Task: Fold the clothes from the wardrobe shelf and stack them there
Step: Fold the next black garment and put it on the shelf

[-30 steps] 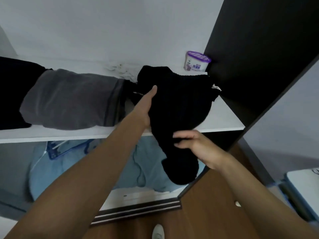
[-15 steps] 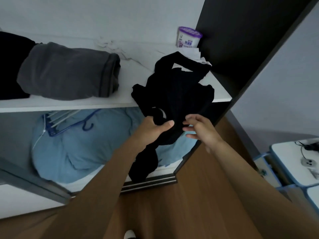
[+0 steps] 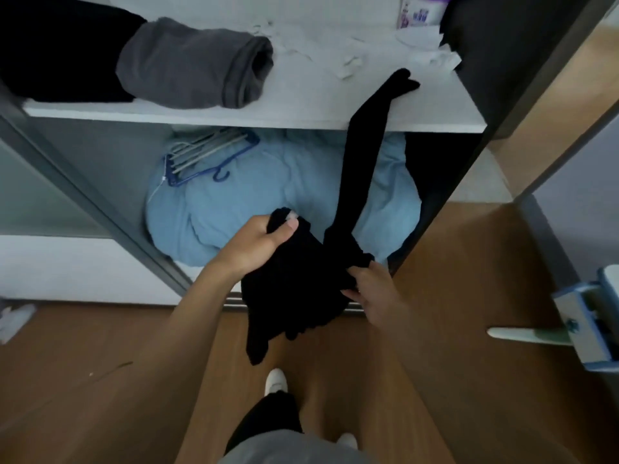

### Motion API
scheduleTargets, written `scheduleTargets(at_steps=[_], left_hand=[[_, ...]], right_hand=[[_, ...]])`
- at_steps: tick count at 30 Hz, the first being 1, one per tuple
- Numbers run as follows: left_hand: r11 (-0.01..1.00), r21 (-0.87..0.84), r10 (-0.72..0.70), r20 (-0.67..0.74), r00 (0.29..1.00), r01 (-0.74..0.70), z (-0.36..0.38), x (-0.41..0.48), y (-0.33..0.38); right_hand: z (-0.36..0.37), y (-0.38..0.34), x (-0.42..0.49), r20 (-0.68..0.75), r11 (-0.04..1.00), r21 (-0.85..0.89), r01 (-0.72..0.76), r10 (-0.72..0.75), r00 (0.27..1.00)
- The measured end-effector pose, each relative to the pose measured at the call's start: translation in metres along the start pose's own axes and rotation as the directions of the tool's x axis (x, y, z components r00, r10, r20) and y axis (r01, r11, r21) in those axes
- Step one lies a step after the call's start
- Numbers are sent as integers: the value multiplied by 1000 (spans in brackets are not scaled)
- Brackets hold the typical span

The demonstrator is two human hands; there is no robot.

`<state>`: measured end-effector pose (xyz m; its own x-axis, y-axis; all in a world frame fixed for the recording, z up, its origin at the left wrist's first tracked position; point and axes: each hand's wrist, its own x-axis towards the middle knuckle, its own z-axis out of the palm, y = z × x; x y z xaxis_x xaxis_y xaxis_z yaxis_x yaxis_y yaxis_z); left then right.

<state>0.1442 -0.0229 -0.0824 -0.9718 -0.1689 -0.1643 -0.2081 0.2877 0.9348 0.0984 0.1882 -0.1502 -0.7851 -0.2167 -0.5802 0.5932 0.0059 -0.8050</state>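
A black knit garment [image 3: 301, 283] hangs bunched in front of the wardrobe, held by both hands. My left hand [image 3: 258, 244] grips its upper edge near a white label. My right hand [image 3: 371, 289] pinches its right side lower down. One long black sleeve stretches up from the bundle, and its cuff still lies on the white wardrobe shelf [image 3: 301, 95]. A rolled grey garment [image 3: 191, 61] lies on the shelf at the left, next to a black garment [image 3: 57, 45].
A purple-and-white tub [image 3: 420, 11] and scraps of white paper [image 3: 351, 61] sit at the back of the shelf. Below it lie a light blue bundle [image 3: 268, 195] and blue hangers [image 3: 207, 155]. The dark wardrobe side [image 3: 502, 61] stands at the right. A blue drawer unit [image 3: 589, 316] juts in at far right.
The black garment has come off the shelf and down toward me, with only one sleeve end left on the shelf. Both hands moved lower, and my view tilted down to the floor.
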Motion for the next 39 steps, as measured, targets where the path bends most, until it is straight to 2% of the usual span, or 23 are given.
scheduleTargets(at_steps=[3,5,7,9,11,12,14,16,18,20,22,25,30,32,35,39], left_hand=[[1000,-18,24,-89,996,-25,30,-25,-2],[997,-67,18,-121,992,-26,43,-42,1],[997,-74,3,-95,995,-10,47,-58,3],[999,-37,-2,-31,1000,1,49,-73,12],[1000,2,-4,9,1000,4,52,-84,18],[1000,10,-7,24,1000,7,54,-88,21],[1000,30,1,62,998,-3,59,-96,26],[999,27,24,108,994,-28,61,-102,30],[998,10,60,140,988,-62,59,-107,35],[994,24,99,165,981,-104,52,-111,38],[991,38,118,178,977,-127,41,-116,39],[991,30,123,114,986,-128,23,-121,33],[993,-28,115,48,992,-114,0,-127,12],[994,-39,107,27,994,-106,-12,-127,2],[996,13,93,46,995,-94,-26,-124,-13],[990,72,111,107,988,-119,-29,-122,-28]], right_hand=[[-14,37,-13,109,994,-106,-39,51,993],[-23,50,-28,246,952,-299,-67,145,958],[-36,60,-39,307,827,-561,-17,228,924],[-48,61,-39,319,677,-720,151,129,939],[-55,50,-40,323,641,-691,334,-139,936],[-56,40,-45,306,686,-611,394,-254,917],[-52,18,-62,296,745,-454,489,-392,871],[-48,4,-75,348,727,-372,577,-467,813],[-45,-6,-86,465,687,-353,635,-460,756],[-41,-9,-93,568,727,-320,608,-366,737],[-37,-8,-97,606,760,-331,559,-283,744],[-29,-3,-101,669,701,-394,594,-225,709],[-9,-1,-109,684,774,-410,483,-90,724],[0,0,-113,614,768,-413,490,-163,772],[9,1,-117,398,751,-385,537,-390,830],[21,-7,-126,267,665,-395,634,-577,772]])
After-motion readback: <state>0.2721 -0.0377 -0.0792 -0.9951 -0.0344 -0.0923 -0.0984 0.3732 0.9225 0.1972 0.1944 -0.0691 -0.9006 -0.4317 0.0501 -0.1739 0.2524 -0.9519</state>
